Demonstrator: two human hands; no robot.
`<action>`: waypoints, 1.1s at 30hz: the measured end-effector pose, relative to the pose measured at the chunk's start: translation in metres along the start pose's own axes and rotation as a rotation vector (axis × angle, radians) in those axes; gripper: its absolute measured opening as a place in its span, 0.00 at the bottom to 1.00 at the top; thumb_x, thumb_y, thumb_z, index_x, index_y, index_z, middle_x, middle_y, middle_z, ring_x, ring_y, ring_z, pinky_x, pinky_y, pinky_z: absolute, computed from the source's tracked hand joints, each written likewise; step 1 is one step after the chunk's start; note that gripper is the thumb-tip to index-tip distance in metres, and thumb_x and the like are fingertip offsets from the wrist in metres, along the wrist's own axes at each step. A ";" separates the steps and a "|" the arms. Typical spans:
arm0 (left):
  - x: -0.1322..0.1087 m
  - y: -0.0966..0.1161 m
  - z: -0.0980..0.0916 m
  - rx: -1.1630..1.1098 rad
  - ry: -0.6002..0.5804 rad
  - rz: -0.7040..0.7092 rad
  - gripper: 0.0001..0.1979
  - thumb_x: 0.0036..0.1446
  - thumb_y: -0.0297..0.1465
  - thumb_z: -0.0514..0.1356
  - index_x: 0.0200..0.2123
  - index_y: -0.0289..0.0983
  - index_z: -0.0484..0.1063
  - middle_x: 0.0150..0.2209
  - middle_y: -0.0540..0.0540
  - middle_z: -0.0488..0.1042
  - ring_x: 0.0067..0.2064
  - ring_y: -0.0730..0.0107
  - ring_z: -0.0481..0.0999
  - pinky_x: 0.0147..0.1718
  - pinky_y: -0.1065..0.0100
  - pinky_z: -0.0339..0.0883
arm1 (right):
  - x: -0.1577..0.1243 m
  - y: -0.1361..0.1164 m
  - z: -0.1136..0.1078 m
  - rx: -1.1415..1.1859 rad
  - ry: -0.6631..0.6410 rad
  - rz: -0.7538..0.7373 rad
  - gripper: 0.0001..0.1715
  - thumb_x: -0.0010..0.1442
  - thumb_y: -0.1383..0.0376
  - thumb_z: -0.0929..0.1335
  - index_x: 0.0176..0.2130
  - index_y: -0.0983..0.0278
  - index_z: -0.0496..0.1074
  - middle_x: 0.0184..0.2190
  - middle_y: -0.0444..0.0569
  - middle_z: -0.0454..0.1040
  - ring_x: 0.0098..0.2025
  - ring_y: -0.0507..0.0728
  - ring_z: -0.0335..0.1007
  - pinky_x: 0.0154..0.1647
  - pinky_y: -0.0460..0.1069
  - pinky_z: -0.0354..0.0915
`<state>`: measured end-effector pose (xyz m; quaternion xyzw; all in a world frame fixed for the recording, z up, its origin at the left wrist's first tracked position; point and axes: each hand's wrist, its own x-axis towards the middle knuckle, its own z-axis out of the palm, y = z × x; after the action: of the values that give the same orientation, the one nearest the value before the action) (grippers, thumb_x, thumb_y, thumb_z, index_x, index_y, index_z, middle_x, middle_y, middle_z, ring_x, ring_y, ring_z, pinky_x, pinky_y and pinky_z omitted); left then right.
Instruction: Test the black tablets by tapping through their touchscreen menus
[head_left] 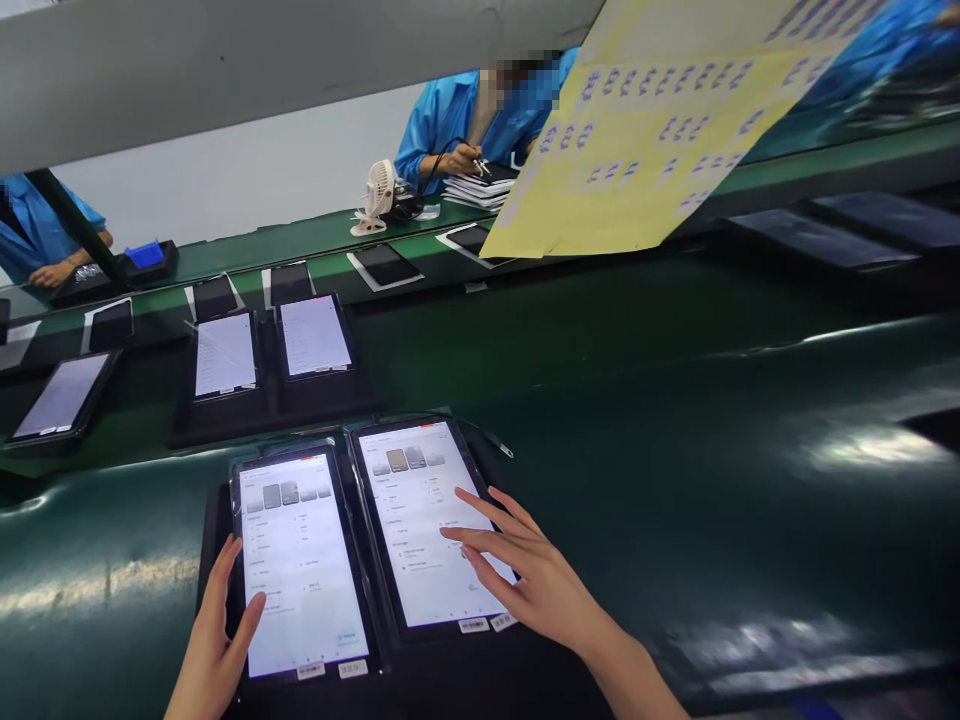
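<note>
Two lit tablets lie side by side on a dark tray just in front of me. Over the lower left edge of the left tablet (300,560) rests my left hand (214,640), its thumb on the screen and its fingers along the side, apart from the thumb. My right hand (525,570) is spread above the right tablet (420,500), fingertips at the middle of its screen; whether they touch I cannot tell. Both screens show a white page with small thumbnails near the top. Barcode stickers (474,626) sit on the tablets' lower edges.
Beyond stand two more lit tablets (315,335) on a dark tray, with another tablet (64,395) at left. A yellow printed sheet (622,150) hangs at upper right. Across the green bench, co-workers in blue (442,120) sit near a white fan (379,195) and a blue box (144,254).
</note>
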<state>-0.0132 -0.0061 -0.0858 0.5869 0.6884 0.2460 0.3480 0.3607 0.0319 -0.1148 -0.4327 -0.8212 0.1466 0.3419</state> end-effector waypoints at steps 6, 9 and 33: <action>0.000 -0.002 0.000 -0.003 0.001 0.002 0.30 0.61 0.46 0.51 0.64 0.49 0.47 0.68 0.44 0.47 0.67 0.51 0.47 0.62 0.43 0.44 | -0.002 0.001 0.002 -0.006 -0.013 0.013 0.15 0.70 0.67 0.59 0.50 0.61 0.70 0.44 0.51 0.74 0.60 0.65 0.55 0.61 0.69 0.51; 0.000 -0.002 0.001 -0.008 -0.012 -0.022 0.30 0.61 0.47 0.50 0.64 0.49 0.46 0.68 0.45 0.46 0.68 0.52 0.45 0.62 0.43 0.44 | -0.003 0.003 0.004 -0.017 -0.006 -0.013 0.14 0.70 0.68 0.59 0.51 0.61 0.68 0.45 0.51 0.73 0.61 0.64 0.54 0.61 0.69 0.51; 0.000 0.001 0.000 -0.008 -0.028 -0.054 0.31 0.60 0.50 0.50 0.64 0.51 0.45 0.69 0.48 0.45 0.68 0.55 0.44 0.63 0.45 0.43 | 0.000 0.001 0.002 -0.025 0.025 -0.045 0.14 0.71 0.68 0.58 0.53 0.60 0.66 0.47 0.51 0.72 0.60 0.65 0.55 0.60 0.67 0.54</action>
<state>-0.0129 -0.0065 -0.0851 0.5701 0.6979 0.2311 0.3667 0.3599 0.0328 -0.1173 -0.4203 -0.8281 0.1230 0.3500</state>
